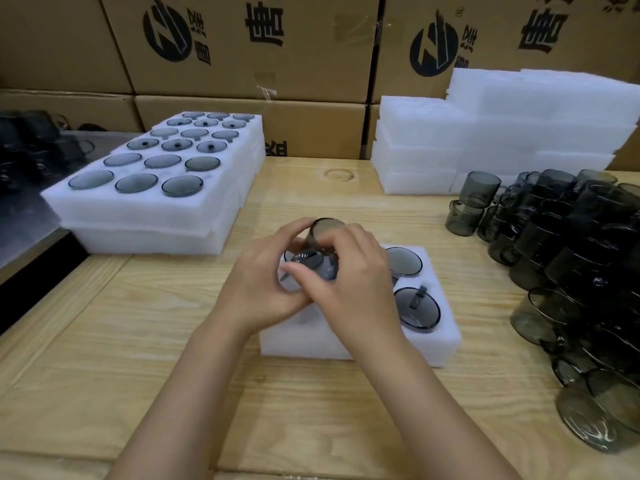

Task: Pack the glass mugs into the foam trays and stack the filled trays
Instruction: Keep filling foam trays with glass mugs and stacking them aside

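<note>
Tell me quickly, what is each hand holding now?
Left hand: grips the smoky grey glass mug.
Right hand: grips the same mug.

Table (pixel 138 341): bears everything listed.
- Centre, near: foam tray (pixel 346 344), with two seated mugs (pixel 403 260) in its right-hand holes, one behind the other.
- Over the tray's left part: one mug (pixel 323 249), gripped between left hand (pixel 256 289) and right hand (pixel 353 282).
- Far left: filled trays (pixel 145 209), stacked, with mugs in the top layer's holes.
- Far right: empty trays (pixel 485 133), stacked.
- Right edge: loose mugs (pixel 571 254), heaped just before the empty trays.
- Behind all: cardboard boxes (pixel 242 46), stacked as a wall.
</note>
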Action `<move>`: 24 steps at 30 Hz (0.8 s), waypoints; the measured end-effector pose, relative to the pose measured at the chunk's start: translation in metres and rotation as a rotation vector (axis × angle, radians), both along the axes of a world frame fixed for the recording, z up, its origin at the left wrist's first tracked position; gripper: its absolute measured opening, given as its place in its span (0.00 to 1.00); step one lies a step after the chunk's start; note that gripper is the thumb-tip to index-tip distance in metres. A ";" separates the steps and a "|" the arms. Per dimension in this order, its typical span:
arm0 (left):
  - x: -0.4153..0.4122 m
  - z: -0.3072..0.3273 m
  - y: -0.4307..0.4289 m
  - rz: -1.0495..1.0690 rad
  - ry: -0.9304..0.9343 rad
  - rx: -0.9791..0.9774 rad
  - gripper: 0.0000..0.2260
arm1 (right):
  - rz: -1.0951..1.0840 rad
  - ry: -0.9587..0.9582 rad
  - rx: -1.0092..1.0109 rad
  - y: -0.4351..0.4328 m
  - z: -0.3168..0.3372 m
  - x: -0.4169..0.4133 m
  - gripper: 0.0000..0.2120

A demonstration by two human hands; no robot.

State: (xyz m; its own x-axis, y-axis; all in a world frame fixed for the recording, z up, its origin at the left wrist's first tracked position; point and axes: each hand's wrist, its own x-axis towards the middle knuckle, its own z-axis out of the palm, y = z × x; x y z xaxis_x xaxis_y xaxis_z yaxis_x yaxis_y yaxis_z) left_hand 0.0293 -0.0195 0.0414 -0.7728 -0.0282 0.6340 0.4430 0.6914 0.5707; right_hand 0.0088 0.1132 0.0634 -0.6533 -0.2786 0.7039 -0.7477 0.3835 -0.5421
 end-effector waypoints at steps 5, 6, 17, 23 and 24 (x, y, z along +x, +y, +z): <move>-0.002 0.000 -0.003 -0.030 -0.135 0.433 0.21 | 0.127 -0.127 -0.019 0.000 -0.010 0.005 0.19; -0.003 0.000 -0.005 -0.074 -0.145 0.502 0.21 | 0.139 -0.136 -0.028 0.002 -0.009 0.005 0.19; 0.005 0.007 -0.026 -0.391 -0.315 0.890 0.41 | 0.522 -0.711 -0.294 0.027 -0.005 -0.007 0.22; 0.007 0.004 -0.029 -0.339 -0.277 0.930 0.28 | 0.488 -0.665 -0.295 0.023 -0.009 -0.007 0.24; 0.007 0.004 -0.028 -0.357 -0.274 0.917 0.24 | 0.487 -0.651 -0.314 0.023 -0.009 -0.006 0.23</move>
State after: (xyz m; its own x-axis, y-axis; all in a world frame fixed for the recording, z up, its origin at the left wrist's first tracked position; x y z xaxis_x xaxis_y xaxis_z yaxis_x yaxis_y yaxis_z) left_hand 0.0368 -0.0477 0.0451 -0.9464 -0.1534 0.2844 0.3124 -0.2094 0.9266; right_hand 0.0029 0.1360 0.0544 -0.8112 -0.4875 0.3230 -0.2939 -0.1377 -0.9459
